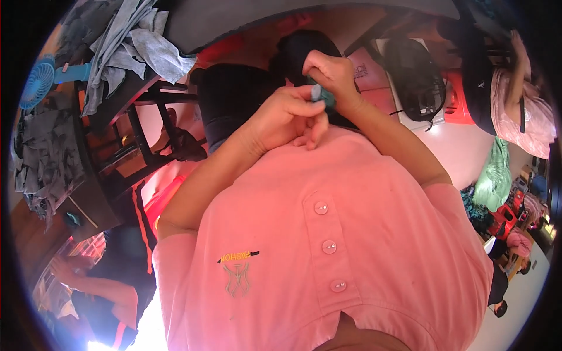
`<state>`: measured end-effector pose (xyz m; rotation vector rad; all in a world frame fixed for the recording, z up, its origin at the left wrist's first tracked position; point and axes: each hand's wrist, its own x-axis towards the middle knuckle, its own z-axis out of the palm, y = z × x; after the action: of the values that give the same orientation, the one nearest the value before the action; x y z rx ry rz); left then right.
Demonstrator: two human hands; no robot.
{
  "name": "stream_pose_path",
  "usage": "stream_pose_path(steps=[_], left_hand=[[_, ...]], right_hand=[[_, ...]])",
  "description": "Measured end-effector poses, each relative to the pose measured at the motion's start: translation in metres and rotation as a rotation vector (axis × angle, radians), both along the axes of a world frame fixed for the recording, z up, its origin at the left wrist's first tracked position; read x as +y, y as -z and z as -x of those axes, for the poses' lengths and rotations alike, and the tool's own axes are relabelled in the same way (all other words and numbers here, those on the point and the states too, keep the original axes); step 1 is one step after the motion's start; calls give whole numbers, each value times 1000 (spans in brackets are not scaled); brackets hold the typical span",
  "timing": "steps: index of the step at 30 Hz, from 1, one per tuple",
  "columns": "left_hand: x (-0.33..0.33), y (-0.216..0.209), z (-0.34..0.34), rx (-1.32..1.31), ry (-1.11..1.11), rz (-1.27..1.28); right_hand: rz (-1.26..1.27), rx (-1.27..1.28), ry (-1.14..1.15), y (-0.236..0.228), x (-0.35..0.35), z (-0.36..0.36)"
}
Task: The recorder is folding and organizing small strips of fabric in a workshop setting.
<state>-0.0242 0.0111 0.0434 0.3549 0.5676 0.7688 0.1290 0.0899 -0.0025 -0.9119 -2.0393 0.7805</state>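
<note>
My left hand (290, 117) is raised in front of my lap, its thumb and forefinger pinched together. A small dark green piece, apparently cloth (327, 102), sticks out by those fingertips. There is a small blue-grey tip (316, 92) at the end of the forefinger; I cannot tell whether it is a finger cover or part of the piece. Just beyond, my right hand (333, 75) is closed with its fingers curled, and its wrist is close behind the green piece. Whatever lies inside the right fingers is hidden.
At the left, grey cloth pieces (126, 50) hang over a dark table beside a blue fan (38, 83). A black stool frame (143, 131) stands below. To the right are a black bag (413, 82), a red stool (459, 99) and a green bag (493, 175). Other people sit on both sides.
</note>
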Motion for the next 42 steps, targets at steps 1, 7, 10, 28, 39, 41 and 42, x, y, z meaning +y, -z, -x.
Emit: stream_pose_path(steps=[1,7,10,28,39,41,42], left_hand=[[3,-5,-3,-27,86,-15],[3,-4,-2,-141,120,-168],[-2,-5,21,-203,140,-282],[-21,-8,37,-172,-180,-161],[-20,-2,39,-348,-198,-278],[-16,-12,36,-301,-247,-202],[-14,-21,34,-260,-293,-119]], right_hand=[[2,-3,-6,4,2,5],[465,100,-235,11,-5,32],[479,159,-207,10,-6,40],[-31,199,-372,-83,-14,19],[-118,239,-395,-103,-14,12],[-155,128,-339,-117,-3,12],[-52,176,-390,-139,-4,7]])
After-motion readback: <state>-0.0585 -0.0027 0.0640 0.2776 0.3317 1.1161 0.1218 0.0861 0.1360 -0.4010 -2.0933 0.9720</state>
